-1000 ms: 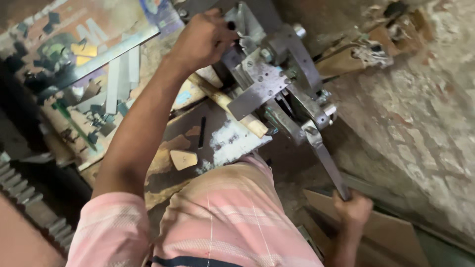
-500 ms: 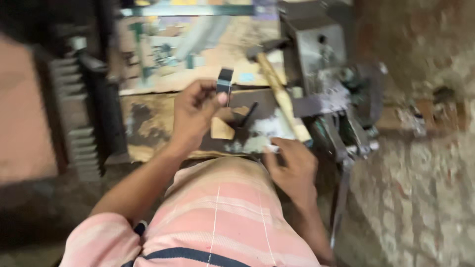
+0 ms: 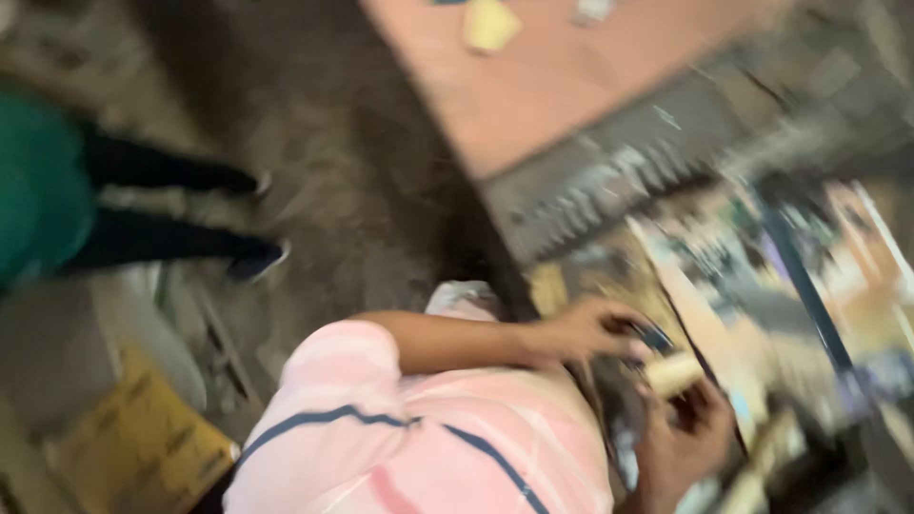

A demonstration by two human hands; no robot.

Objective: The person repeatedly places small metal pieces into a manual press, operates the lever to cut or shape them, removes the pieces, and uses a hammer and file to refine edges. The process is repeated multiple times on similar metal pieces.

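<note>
**Hands close together over a small dark piece as the view swings left**

Now the left hand (image 3: 586, 331) sits right of the frame's centre, fingers curled around a small dark piece (image 3: 652, 336) with a bluish edge; blur hides exactly how it is pinched. Just below and to the right, the right hand (image 3: 687, 440) is cupped near a pale wooden stick (image 3: 674, 373), but whether it grips anything cannot be told. Half a second ago the hands worked apart on the bench, the left lifting the small piece; they have since drawn close, so the piece seems to be passing between them or being fitted.

The view has swung hard left. The metal press that filled the earlier pictures is out of sight, and the littered workbench (image 3: 809, 286) now lies at the right edge. A pink-brown board (image 3: 571, 86) crosses the top, the dirt floor (image 3: 362, 190) fills the middle, and another person's dark-trousered legs (image 3: 162, 209) stand at upper left. A yellow carton (image 3: 143, 447) lies at lower left.
</note>
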